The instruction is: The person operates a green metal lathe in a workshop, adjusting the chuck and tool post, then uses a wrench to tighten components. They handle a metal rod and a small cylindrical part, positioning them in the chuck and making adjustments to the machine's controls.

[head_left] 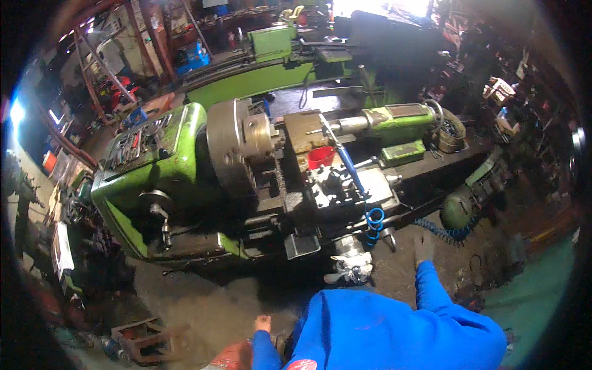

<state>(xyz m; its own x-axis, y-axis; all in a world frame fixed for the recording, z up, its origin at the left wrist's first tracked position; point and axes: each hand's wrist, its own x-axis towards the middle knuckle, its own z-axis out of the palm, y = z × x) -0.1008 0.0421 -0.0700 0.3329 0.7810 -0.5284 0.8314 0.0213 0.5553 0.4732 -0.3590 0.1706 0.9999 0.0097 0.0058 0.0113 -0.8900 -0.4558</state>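
Observation:
My left hand (263,322) is low in the view beside my body, in front of the lathe and touching none of it; its fingers are too small to make out. My right hand (423,248) reaches forward to the right of the lathe carriage, smeared by motion. Nearest to it are a coiled blue air hose (441,230) and a handwheel (388,238). The green lathe (176,139) carries a large chuck (229,147) with a round metal part (258,137) at its face. A blue air gun (349,165) leans across the carriage, next to a red container (321,158).
Wrenches and other tools (137,143) lie on the headstock. The tailstock (401,123) stands right of the carriage, beside a round basket (452,132). A second green lathe (271,46) is behind. A rusty metal frame (145,339) sits on the floor at lower left.

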